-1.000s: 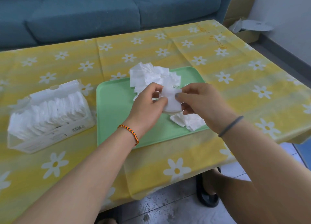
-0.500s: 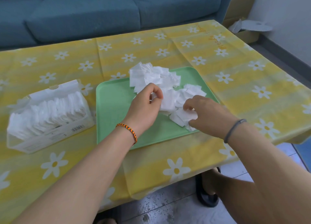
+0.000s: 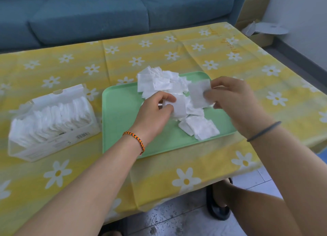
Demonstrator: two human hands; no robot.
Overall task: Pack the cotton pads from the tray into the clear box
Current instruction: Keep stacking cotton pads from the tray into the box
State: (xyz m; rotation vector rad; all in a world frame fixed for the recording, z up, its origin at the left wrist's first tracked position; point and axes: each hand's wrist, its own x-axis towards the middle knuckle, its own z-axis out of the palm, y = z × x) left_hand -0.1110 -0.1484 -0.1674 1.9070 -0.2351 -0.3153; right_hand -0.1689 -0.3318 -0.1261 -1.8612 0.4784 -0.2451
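Note:
A green tray (image 3: 122, 115) lies on the table with a loose heap of white square cotton pads (image 3: 157, 81) at its far side and a few more pads (image 3: 200, 129) near its front right. My left hand (image 3: 154, 111) pinches a small stack of pads (image 3: 178, 106) above the tray's middle. My right hand (image 3: 231, 97) holds one pad (image 3: 199, 93) raised just right of that stack. The clear box (image 3: 53, 122) stands left of the tray, lid open, packed with upright pads.
The table wears a yellow cloth with white daisies (image 3: 185, 179). A blue sofa (image 3: 99, 14) runs along the far edge. Cardboard boxes (image 3: 254, 14) sit on the floor at the back right. A sandalled foot (image 3: 219, 205) shows under the table's front edge.
My right hand lifted from the front-right pads with one pad and rose beside the left hand's stack. My left hand stayed over the tray holding its stack.

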